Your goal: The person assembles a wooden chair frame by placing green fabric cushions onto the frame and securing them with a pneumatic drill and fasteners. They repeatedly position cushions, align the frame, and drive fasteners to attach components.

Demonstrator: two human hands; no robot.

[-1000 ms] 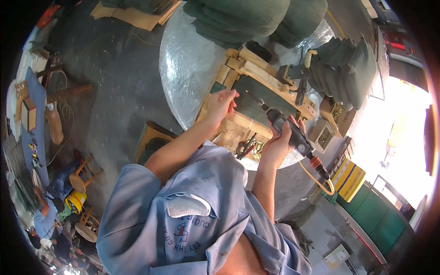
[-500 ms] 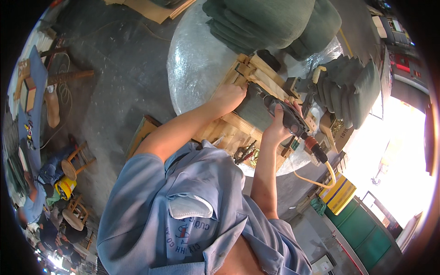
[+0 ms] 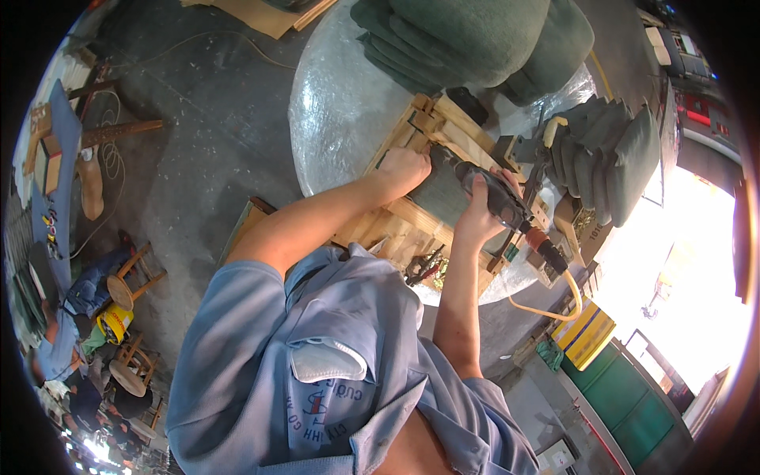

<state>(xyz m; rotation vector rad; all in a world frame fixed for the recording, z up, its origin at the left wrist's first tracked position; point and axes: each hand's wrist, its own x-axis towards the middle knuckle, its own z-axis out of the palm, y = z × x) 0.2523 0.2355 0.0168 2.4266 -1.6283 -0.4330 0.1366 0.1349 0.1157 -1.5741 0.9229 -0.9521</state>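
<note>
My right hand (image 3: 480, 214) is wrapped round a drill-like power tool (image 3: 499, 198), dark grey with an orange-red section and a yellow line at its rear end. The tool's front points up and left over a wooden frame (image 3: 412, 212). Inside that frame lies a grey-green panel (image 3: 440, 190). My left hand (image 3: 404, 171) is closed, resting at the panel's upper left, close to the tool's front. What its fingers hold, if anything, is hidden. The frame sits on a round surface (image 3: 321, 119) covered in clear plastic film.
Grey-green padded pieces (image 3: 467, 36) are piled beyond the frame, with another stack (image 3: 606, 154) at the right. A yellow line (image 3: 546, 315) loops below the tool. Pliers-like tools (image 3: 423, 265) lie near my body. Wooden stools (image 3: 120, 291) and seated people are far left.
The tool has tilted and shifted slightly, its front end a little farther from my left hand's fingers. My left hand has moved slightly to the right.
</note>
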